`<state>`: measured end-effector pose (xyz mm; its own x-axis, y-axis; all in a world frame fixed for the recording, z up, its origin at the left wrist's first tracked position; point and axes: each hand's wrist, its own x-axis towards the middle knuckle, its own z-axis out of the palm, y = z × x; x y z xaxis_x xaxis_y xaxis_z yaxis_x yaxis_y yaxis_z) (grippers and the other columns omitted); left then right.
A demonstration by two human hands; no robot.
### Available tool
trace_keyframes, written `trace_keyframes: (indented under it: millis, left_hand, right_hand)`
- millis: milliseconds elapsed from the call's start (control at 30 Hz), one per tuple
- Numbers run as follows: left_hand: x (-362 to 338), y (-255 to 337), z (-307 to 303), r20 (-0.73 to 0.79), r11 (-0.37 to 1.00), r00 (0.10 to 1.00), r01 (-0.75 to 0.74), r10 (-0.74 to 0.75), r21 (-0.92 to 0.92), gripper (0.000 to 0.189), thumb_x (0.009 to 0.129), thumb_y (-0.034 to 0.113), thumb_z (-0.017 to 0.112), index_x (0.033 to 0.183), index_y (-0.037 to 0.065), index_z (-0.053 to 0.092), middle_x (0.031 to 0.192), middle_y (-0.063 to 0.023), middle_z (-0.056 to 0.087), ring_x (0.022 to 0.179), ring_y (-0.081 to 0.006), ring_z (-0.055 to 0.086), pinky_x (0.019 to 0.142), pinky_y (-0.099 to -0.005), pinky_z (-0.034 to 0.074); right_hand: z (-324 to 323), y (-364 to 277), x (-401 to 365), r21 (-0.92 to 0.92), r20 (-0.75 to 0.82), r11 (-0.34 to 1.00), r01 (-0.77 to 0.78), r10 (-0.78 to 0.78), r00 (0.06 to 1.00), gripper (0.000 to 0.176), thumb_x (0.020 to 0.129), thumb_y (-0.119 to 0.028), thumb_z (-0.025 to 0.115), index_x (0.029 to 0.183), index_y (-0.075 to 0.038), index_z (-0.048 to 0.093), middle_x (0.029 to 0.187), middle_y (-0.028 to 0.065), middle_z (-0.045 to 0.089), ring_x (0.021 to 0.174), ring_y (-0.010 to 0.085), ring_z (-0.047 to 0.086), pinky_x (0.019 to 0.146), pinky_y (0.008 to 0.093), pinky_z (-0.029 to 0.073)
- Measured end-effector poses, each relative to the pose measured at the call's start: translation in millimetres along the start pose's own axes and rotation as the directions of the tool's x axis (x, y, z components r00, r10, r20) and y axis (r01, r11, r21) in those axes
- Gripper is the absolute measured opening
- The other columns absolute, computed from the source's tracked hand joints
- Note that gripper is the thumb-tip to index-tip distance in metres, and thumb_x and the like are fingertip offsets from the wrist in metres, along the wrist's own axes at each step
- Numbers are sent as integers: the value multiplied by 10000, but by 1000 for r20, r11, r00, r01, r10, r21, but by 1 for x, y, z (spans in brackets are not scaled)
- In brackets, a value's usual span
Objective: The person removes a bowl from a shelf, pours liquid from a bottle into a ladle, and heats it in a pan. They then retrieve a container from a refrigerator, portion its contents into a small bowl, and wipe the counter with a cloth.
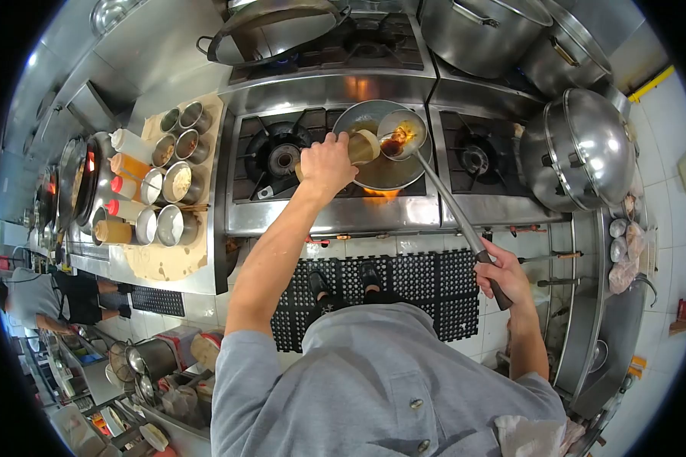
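Observation:
My left hand [328,167] is closed around a tan cylindrical container [364,147], held tilted over the left side of a pan [392,177] on the stove. Its round end faces the ladle. My right hand [504,273] grips the dark end of a long-handled ladle [453,202]. The bowl of the ladle is over the pan and holds a dark brown sauce [392,145] and something yellow. Orange flame [381,193] shows below the pan's near edge, and its black handle [279,186] points left, partly behind my left wrist.
Left of the stove, a counter [171,263] carries several squeeze bottles [129,167] and metal cups [181,183]. Bare burners [284,158] flank the pan. A wok [274,34] and large pots [480,34] stand behind; a domed steel vessel [579,148] is right. Another person [49,297] stands far left.

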<state>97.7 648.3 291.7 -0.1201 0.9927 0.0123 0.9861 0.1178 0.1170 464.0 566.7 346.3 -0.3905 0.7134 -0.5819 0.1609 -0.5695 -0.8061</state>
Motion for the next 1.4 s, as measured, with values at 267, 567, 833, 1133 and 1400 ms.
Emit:
trace_keyframes:
  millis: [267, 567, 833, 1133, 1400]
  left_hand:
    - [2, -3, 3, -18, 1000, 1000, -5, 5, -26, 684, 659, 360, 790, 1237, 96, 535, 1037, -109, 614, 887, -309, 659, 729, -431, 542]
    - [-14, -29, -16, 52, 744, 989, 141, -141, -654, 860, 635, 440, 807, 1328, 69, 457, 1222, -158, 591, 1073, -302, 609, 898, -374, 489]
    - [-73, -60, -57, -130, 324, 949, -31, -288, -946, 681, 710, 149, 823, 1263, 18, 447, 1139, -121, 604, 1036, -188, 598, 883, -316, 493]
    - [-181, -127, -50, -165, 298, 820, 7, -548, -955, 698, 725, 78, 794, 1303, 10, 409, 1212, -107, 546, 1093, -194, 556, 936, -327, 462]
    - [-257, -145, -22, -84, 237, 723, 113, -686, -965, 664, 751, 40, 762, 1313, 17, 409, 1204, -92, 536, 1058, -186, 555, 913, -313, 450]
  right_hand:
    - [7, 1, 2, -29, -24, 999, 26, -26, 999, 647, 840, 13, 552, 1441, -13, 313, 568, 9, 466, 436, 79, 425, 375, 232, 366]
    - [-9, 65, 41, -641, -65, 726, 250, -376, 924, 729, 802, -82, 615, 1461, -93, 306, 570, 83, 523, 488, 204, 524, 497, 308, 435]
    - [-2, 78, 55, -907, -223, 420, -44, -388, 894, 725, 770, -147, 642, 1439, -197, 364, 667, 143, 603, 631, 324, 610, 664, 413, 465]
    - [14, 43, 24, 170, 0, 979, -117, 118, 993, 506, 886, -18, 513, 1377, -88, 415, 593, 27, 447, 452, 116, 449, 392, 246, 355]
    - [9, 29, 27, 423, 117, 876, -232, 201, 972, 493, 896, -52, 540, 1370, -71, 408, 581, 19, 436, 444, 113, 436, 380, 257, 351]
